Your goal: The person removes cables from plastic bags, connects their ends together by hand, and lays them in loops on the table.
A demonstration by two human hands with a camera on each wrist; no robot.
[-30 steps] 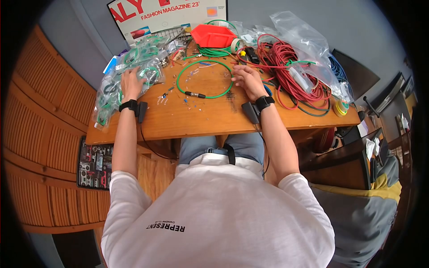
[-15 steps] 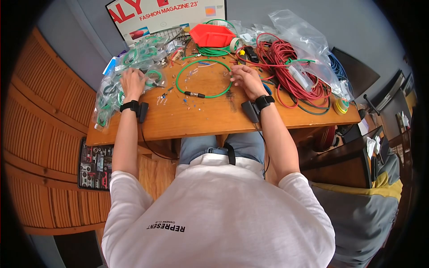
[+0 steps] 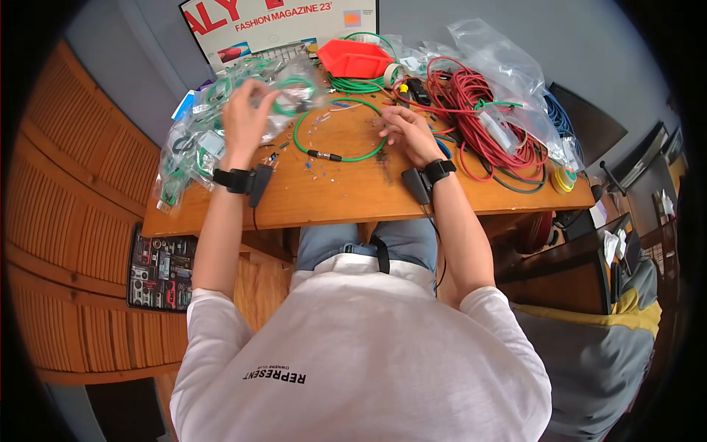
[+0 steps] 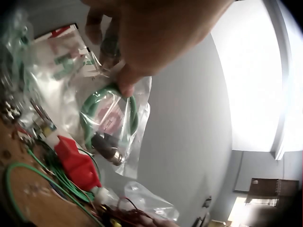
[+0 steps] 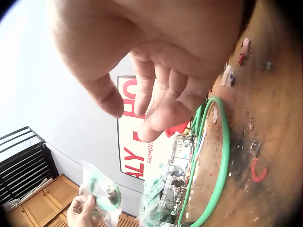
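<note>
Bagged green cable coil (image 4: 113, 120) is held up over the left side of the desk (image 3: 280, 210), near a heap of other plastic bags (image 3: 180, 151), the left hand (image 3: 247, 121) pinching the clear plastic by its edge so that the coil and its dark, metal-tipped connector (image 4: 107, 148) lie just beyond the fingertips. Rightward, a green cable loop (image 3: 296, 135) rests on the wood, and at its right edge hovers the right hand (image 3: 411, 136), its grip released with fingers loosely bent; farther right sits a tangled red cable bundle (image 3: 458, 90).
</note>
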